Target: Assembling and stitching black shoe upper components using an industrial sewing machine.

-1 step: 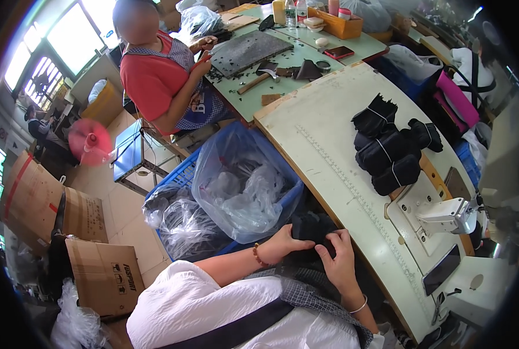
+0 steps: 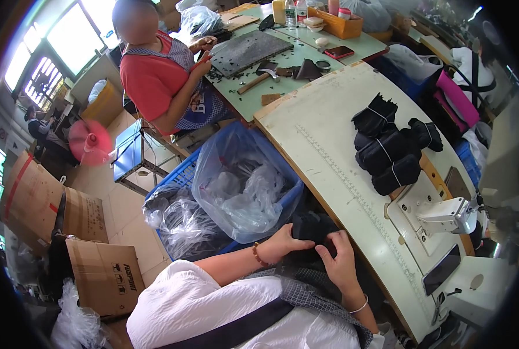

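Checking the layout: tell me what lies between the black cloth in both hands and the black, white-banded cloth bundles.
Between the black cloth and the bundles, the head view shows brown wooden edging, white tabletop and scale marks.

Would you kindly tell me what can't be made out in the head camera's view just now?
All in the head view:
- Lower part of the black piece: covered by the left hand and right hand.
- Bottom of the blue crate: hidden by plastic bags.
- Blades of the red fan: blurred.
- What the far-left person handles: too small.
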A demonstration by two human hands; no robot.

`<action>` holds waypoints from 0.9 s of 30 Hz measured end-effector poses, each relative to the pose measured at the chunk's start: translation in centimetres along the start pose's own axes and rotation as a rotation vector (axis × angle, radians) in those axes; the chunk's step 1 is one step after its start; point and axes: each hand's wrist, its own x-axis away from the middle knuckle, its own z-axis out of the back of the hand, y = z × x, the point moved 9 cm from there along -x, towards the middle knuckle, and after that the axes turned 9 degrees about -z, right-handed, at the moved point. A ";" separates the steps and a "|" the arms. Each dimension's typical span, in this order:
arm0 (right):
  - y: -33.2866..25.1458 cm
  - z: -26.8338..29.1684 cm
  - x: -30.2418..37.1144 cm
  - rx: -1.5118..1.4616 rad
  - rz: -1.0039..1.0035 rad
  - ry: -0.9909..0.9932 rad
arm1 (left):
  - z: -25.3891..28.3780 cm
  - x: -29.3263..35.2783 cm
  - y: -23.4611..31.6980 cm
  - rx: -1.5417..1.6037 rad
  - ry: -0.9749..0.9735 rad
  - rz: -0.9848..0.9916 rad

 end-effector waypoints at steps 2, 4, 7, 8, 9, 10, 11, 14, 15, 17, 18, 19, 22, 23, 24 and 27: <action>1.4 -0.5 0.0 -0.247 -0.090 -0.036 | -0.3 0.1 0.3 -0.015 -0.036 0.000; 1.4 -0.8 0.1 -0.490 -0.189 -0.125 | -0.5 0.2 0.3 -0.112 -0.093 -0.003; 0.2 -0.8 -0.1 -0.267 0.007 -0.102 | -0.8 0.1 -0.2 -0.321 -0.174 -0.064; 0.1 -0.9 0.0 -0.270 0.009 -0.103 | -1.0 0.2 -0.5 -0.275 -0.156 -0.059; 0.0 -0.8 0.2 -0.179 -0.001 -0.069 | -1.0 0.3 -0.6 -0.278 -0.153 -0.060; 0.1 -0.6 0.3 -0.085 -0.015 -0.032 | -1.0 0.2 -0.7 -0.314 -0.148 -0.065; 0.1 -0.5 0.4 -0.084 -0.015 -0.031 | -1.0 0.2 -0.8 -0.349 -0.142 -0.069; 0.8 -0.8 0.6 -0.130 -0.065 -0.103 | -1.4 0.3 -0.4 -0.292 -0.147 -0.045; 1.0 -0.9 0.7 -0.130 -0.056 -0.092 | -1.3 0.2 -0.8 -0.291 -0.153 -0.043; 0.7 -0.9 0.9 -0.130 -0.048 -0.084 | -1.2 0.2 -1.5 -0.292 -0.178 -0.060; 0.2 -0.7 1.0 -0.106 -0.059 -0.081 | -1.2 0.2 -1.9 -0.291 -0.180 -0.058; -0.1 -0.6 1.1 -0.082 -0.073 -0.077 | -1.1 0.2 -1.5 -0.354 -0.157 -0.099; -0.9 0.3 1.4 0.144 -0.004 0.039 | -1.8 0.4 -0.3 -0.411 -0.107 -0.187; -0.6 0.1 1.3 0.145 -0.009 0.043 | -2.0 0.4 0.4 -0.408 -0.074 -0.237; -0.7 0.2 1.2 0.086 0.056 0.112 | -2.4 0.2 0.5 -0.407 -0.080 -0.234; -2.0 1.3 1.2 0.007 0.129 0.229 | -3.5 -0.1 2.0 -0.477 -0.024 -0.374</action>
